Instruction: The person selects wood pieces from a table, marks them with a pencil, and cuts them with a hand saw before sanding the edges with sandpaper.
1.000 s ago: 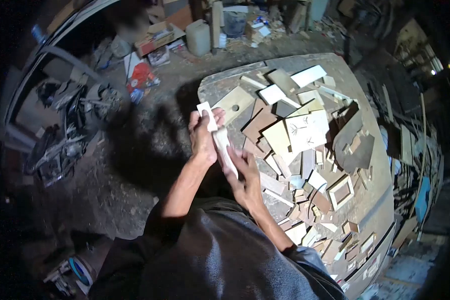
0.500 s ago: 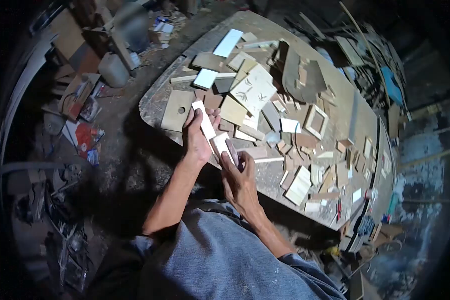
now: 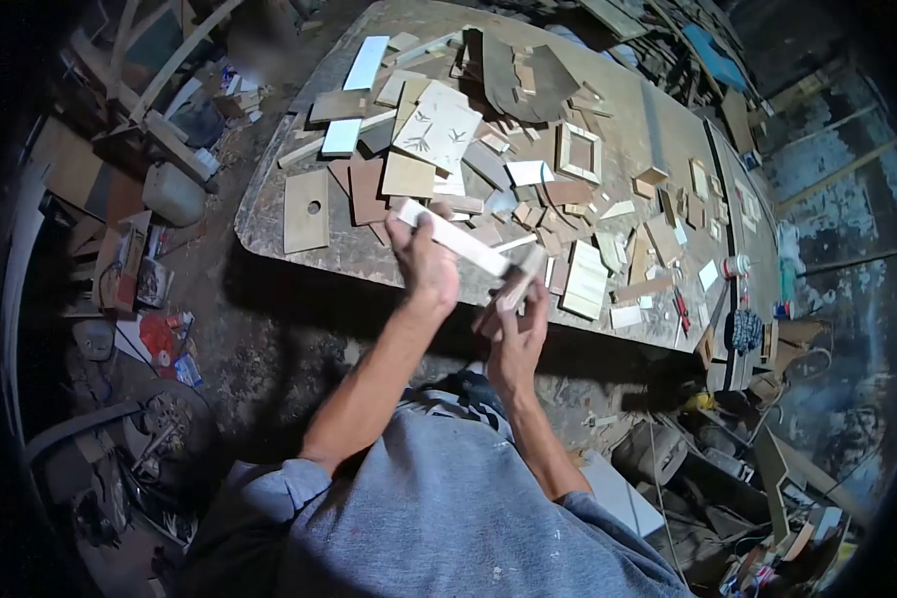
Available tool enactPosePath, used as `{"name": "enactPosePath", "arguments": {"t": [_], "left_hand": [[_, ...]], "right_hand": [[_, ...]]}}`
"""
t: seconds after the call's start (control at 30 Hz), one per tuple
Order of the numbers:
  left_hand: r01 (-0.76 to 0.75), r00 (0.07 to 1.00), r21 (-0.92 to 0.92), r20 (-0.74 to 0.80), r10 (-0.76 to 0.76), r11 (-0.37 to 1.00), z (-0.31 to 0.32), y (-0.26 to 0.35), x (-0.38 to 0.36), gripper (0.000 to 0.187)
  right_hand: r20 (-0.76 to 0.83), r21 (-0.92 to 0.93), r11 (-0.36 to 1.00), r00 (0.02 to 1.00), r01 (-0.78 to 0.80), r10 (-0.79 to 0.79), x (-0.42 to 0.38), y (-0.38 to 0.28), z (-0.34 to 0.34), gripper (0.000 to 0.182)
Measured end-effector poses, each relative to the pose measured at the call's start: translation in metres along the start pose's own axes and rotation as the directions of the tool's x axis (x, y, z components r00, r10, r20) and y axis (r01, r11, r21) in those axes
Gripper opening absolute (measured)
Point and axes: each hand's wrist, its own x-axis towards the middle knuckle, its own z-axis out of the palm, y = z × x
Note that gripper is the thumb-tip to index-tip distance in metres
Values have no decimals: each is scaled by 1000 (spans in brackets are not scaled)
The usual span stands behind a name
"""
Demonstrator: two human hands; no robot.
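My left hand (image 3: 431,267) is closed around one end of a pale wooden strip (image 3: 458,241), which slants down to the right. Lower and to the right, my right hand (image 3: 517,339) grips a small wooden block (image 3: 519,283), blurred by motion, with a darker brown side. The block meets the strip's right end in this view. Both hands are over the near edge of the workbench (image 3: 269,214). Just beyond them lie a tan board (image 3: 408,175) and a reddish-brown board (image 3: 368,191).
Wood offcuts cover much of the bench. Among them are a board with a round hole (image 3: 306,214), a small square frame (image 3: 579,153) and a white board with dark marks (image 3: 437,128). Red-handled pliers (image 3: 682,311) lie near the front edge. Clutter, including a plastic jug (image 3: 175,193), fills the floor at left.
My view has shifted, so the bench sits higher and further left. The strip has turned flatter, and the pieces in my right hand have tilted the other way.
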Motion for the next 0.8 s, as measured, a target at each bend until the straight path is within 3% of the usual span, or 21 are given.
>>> {"name": "enactPosePath", "arguments": {"t": [0.13, 0.2, 0.27, 0.33, 0.37, 0.43, 0.47, 0.5, 0.53, 0.57, 0.6, 0.67, 0.7, 0.73, 0.77, 0.8], "left_hand": [[120, 990, 123, 59, -128, 985, 8, -17, -47, 33], [244, 961, 284, 59, -271, 927, -24, -52, -52, 26], [303, 934, 303, 91, -344, 904, -19, -70, -72, 23], [304, 895, 390, 195, -400, 869, -6, -85, -88, 34], [343, 840, 444, 248, -482, 827, 0, -94, -94, 36], [404, 683, 558, 343, -645, 725, 23, -111, -109, 41], [425, 671, 501, 384, -634, 754, 31, -130, -116, 38], [451, 654, 445, 425, -626, 774, 42, -151, -120, 35], [481, 632, 391, 466, -619, 785, 53, -171, -123, 32], [436, 693, 364, 448, -565, 823, 64, -189, -124, 26], [373, 732, 392, 432, -527, 841, 81, -194, -125, 24], [245, 813, 490, 366, -452, 837, 104, -223, -123, 24], [243, 778, 542, 386, -495, 805, 104, -241, -128, 23], [313, 781, 573, 298, -548, 757, 122, -242, -159, 24], [245, 768, 402, 474, -429, 882, 112, -270, -182, 28], [127, 827, 545, 404, -392, 829, 93, -299, -204, 32]], "right_hand": [[-221, 287, 956, 975, 64, 1, 52, -18, -32, 54], [-106, 310, 950, 994, 31, 2, 72, -30, -65, 50], [-42, 212, 977, 999, 36, -28, 89, -35, -96, 50], [-68, 192, 981, 997, 39, -26, 100, -42, -122, 53], [-82, 180, 983, 996, 40, -25, 105, -46, -134, 55], [-13, -44, 999, 1000, 18, -19, 114, -53, -158, 55], [3, -163, 987, 1000, 10, -9, 114, -57, -173, 55], [92, -127, 989, 994, 77, -66, 116, -47, -187, 52], [76, -147, 981, 990, 125, -115, 114, -42, -196, 54], [92, -425, 866, 964, 266, -251, 110, -37, -213, 55], [136, -606, 732, 948, 310, -289, 93, -44, -222, 58], [185, -575, 692, 894, 436, -409, 61, -45, -241, 62], [154, -644, 632, 882, 431, -445, 58, -50, -259, 62], [137, -696, 580, 872, 423, -471, 58, -52, -270, 61], [40, -682, 660, 917, 315, -396, 72, -61, -283, 60], [-54, -657, 730, 953, 190, -297, 91, -75, -303, 58]]}}
